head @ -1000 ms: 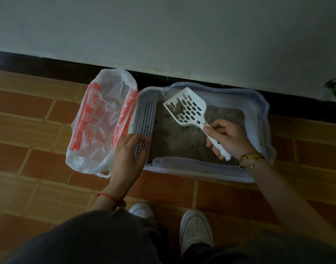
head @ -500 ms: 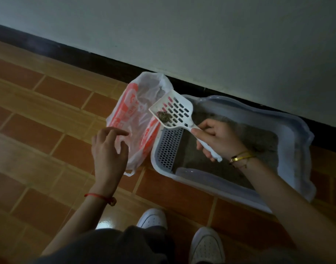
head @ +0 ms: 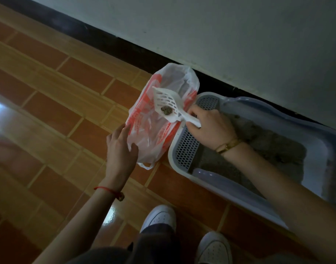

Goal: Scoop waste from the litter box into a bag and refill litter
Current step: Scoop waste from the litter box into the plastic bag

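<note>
A pale blue litter box (head: 273,210) with grey litter (head: 268,147) lies on the tiled floor against the wall. Left of it sits a white and red plastic bag (head: 144,130), its mouth open toward the wall. My right hand (head: 209,126) grips the handle of a white slotted scoop (head: 170,103), which is held over the bag with a dark clump of waste (head: 166,110) on it. My left hand (head: 120,149) is at the bag's near left edge, fingers spread and touching the plastic, not clearly gripping it.
A grey perforated grate (head: 188,147) covers the box's left end. The wall and dark baseboard (head: 125,48) run close behind the bag and box. My two white shoes (head: 159,218) stand just in front. Orange floor tiles (head: 58,111) stretch to the left.
My right hand has carried the scoop with the clump from the litter box leftward over the bag. My left hand left the grate and moved to the bag's edge. The view tilted left.
</note>
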`<state>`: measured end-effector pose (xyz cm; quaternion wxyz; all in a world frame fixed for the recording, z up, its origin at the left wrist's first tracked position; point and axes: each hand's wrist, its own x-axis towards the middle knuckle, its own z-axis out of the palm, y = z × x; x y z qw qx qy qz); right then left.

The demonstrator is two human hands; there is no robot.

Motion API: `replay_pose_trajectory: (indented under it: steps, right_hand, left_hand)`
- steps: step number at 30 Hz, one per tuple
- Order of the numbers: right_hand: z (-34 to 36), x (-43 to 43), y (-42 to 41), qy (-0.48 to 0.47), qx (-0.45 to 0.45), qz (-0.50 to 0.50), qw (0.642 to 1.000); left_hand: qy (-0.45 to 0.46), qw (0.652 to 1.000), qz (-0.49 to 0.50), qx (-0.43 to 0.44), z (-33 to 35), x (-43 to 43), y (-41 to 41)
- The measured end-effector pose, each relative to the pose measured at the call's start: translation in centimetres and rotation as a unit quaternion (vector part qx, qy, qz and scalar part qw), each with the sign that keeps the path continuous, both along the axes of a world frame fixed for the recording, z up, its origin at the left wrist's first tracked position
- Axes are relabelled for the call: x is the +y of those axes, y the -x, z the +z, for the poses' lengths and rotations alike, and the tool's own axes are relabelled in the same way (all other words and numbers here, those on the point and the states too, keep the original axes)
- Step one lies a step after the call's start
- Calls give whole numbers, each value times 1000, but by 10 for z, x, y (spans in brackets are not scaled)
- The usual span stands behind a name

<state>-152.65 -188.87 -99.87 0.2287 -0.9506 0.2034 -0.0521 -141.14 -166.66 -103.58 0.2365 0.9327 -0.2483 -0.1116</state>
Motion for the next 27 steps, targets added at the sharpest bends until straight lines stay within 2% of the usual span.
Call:
replay_pose_trajectory:
  steps: [2,4,7,10,12,15,17,19,20,27]
  right_hand:
    - [-4,1,-1,126,-2,47,991]
    - [-8,1,0,203,-8,81,976]
    - [-12,-1,5,246,-31,101,963]
    - [-10,-4,13,246,-43,83,965]
    - [-5,-7,18,185,-50,38,981]
    - [1,-12,28,12,-53,-65,996]
    - [5,-15,39,-148,-81,-141,976]
    - [11,-20,56,-292,-103,-209,928]
    - [13,-24,68,-330,-104,-229,910]
    - [12,-42,150,-303,-81,-268,911]
  left_hand:
    - [2,1000,-5,-4,-1,-1,1]
    - [4,1000,-9,-5,-1,-3,3]
    - [7,1000,-14,-3,-1,-7,6]
    - [13,1000,-20,-2,-1,-9,8]
    - [19,1000,-22,-3,-2,-9,9]
    - [25,999,-20,-4,-3,-9,10]
    - [34,999,-16,-5,-3,-9,10]
    - [50,999,-16,-10,-2,-11,11]
    - [58,998,-20,-15,-2,-12,11]
    - [89,992,-67,-61,-3,-30,26]
